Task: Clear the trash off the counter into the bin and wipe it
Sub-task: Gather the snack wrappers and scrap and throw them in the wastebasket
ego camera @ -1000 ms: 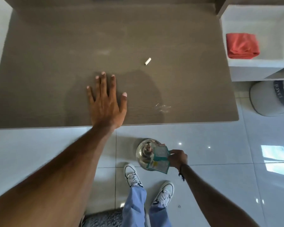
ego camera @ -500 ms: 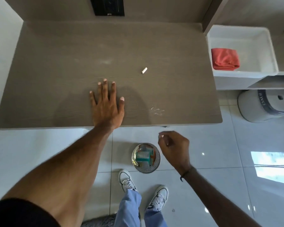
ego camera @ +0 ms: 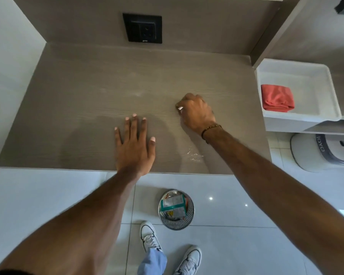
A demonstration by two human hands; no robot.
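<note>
My left hand (ego camera: 134, 144) lies flat, fingers spread, on the brown counter (ego camera: 83, 100) near its front edge. My right hand (ego camera: 196, 112) is curled over a small white scrap (ego camera: 180, 108) in the middle of the counter, fingers pinched on it; only its tip shows. A crumpled clear wrapper (ego camera: 195, 154) lies near the front edge, beside my right forearm. On the floor below stands a round metal bin (ego camera: 189, 220) with teal and white packets (ego camera: 173, 204) inside. A folded red cloth (ego camera: 277, 98) rests in a white tray (ego camera: 306, 72) to the right.
A black wall socket (ego camera: 142, 28) sits above the counter's back edge. A grey round appliance (ego camera: 322, 152) stands on the floor under the tray's shelf. My two white shoes (ego camera: 149, 235) are on the glossy tiles just behind the bin.
My right hand dropped the teal packet into the bin, then rose and reached onto the counter, closing over the small white scrap. My left hand stayed flat.
</note>
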